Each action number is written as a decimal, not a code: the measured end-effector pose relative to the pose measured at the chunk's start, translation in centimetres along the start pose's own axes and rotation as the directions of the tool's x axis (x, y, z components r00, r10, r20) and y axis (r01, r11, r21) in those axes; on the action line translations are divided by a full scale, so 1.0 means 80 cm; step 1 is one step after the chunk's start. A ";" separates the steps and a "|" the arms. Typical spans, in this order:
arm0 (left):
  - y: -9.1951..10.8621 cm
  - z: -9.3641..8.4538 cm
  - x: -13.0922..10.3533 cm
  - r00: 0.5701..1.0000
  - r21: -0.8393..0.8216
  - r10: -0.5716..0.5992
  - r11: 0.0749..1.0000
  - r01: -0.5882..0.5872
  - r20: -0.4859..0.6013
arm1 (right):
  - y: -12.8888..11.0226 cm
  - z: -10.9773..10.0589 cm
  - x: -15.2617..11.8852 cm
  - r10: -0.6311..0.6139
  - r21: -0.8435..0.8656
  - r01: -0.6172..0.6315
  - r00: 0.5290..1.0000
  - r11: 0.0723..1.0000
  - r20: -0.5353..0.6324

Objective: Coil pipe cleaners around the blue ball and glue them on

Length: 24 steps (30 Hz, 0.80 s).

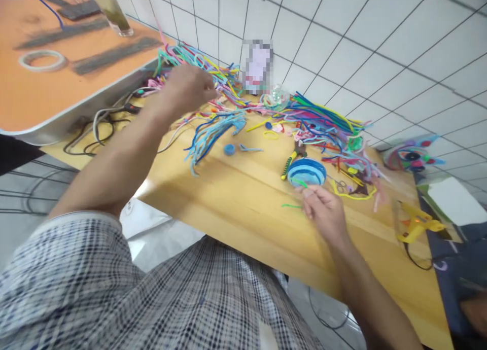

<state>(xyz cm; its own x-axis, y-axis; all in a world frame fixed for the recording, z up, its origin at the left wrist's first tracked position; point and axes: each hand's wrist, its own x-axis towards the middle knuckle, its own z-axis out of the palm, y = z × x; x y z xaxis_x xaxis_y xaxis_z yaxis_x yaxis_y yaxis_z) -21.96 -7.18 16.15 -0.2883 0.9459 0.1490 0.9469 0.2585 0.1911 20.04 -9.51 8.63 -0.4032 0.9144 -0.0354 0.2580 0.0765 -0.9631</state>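
My left hand (190, 89) reaches over the heap of colourful pipe cleaners (224, 78) by the wall. Its fingers are curled, and what they may hold is hidden. In my right hand (323, 205), thumb and fingers pinch a short green pipe cleaner (300, 183). Just beyond that hand lies a round coil of blue pipe cleaners (306, 170), banded dark and light. Another green piece (291, 206) rests on the wood to its left. Pliers with yellow-green handles (289, 163) touch or nearly touch the coil's left side.
Blue pipe cleaners (213, 132) and a small blue disc (229, 149) sit mid-table. More pipe cleaners (327, 114) pile up at the tiled wall, near a phone (257, 68). A yellow glue gun (418, 225) stands right. Tape (42, 60) and a glass (112, 12) occupy the orange table.
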 end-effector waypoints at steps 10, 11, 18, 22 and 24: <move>0.102 0.111 -0.096 0.829 -0.007 0.284 0.947 -0.320 0.482 | 0.053 0.035 -0.023 -0.042 0.032 0.038 0.989 0.999 0.139; 0.105 0.114 -0.094 0.824 0.001 0.278 0.947 -0.320 0.494 | 0.057 0.036 -0.024 -0.053 0.021 0.050 0.986 0.999 0.155; 0.114 0.112 -0.078 0.752 0.008 0.290 0.931 -0.365 0.593 | 0.071 0.036 -0.019 -0.116 -0.039 0.124 0.980 0.991 0.160; 0.090 0.076 -0.107 0.653 -0.123 0.282 0.952 -0.279 0.703 | 0.070 0.035 -0.016 -0.125 -0.028 0.130 0.983 0.991 0.133; 0.067 0.054 -0.141 0.497 -0.272 0.353 0.935 -0.229 0.793 | 0.068 0.034 -0.016 -0.127 -0.016 0.130 0.984 0.991 0.127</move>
<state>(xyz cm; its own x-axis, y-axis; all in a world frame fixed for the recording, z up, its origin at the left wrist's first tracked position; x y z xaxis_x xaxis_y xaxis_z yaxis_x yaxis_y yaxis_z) -12.99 -15.61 11.33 0.3035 0.7166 -0.6279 0.9125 -0.0288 0.4082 19.55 -11.37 2.66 -0.5410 0.8393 0.0539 0.2176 0.2016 -0.9550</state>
